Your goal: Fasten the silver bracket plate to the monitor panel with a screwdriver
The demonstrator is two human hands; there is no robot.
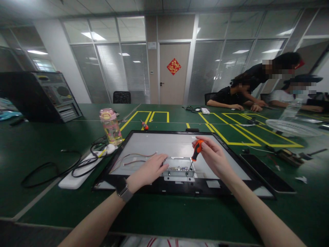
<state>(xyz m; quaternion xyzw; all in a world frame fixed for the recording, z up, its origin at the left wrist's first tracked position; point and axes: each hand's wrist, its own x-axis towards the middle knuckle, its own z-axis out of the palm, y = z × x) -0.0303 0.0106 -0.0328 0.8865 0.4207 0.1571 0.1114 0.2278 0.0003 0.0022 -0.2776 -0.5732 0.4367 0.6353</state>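
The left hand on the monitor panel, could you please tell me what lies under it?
The left hand rests flat on the panel's grey back, beside the metal bracket that the screwdriver touches. Thin wires run toward it; what its palm covers cannot be seen.

green table (180, 219) with yellow tape lines, opened monitor (144, 144), pink bottle (111, 127), computer case (41, 96), black cables (51, 169)

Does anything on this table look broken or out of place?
The monitor lies face down with its back cover off, loose wires trailing across bare metal. The right hand holds a screwdriver there.
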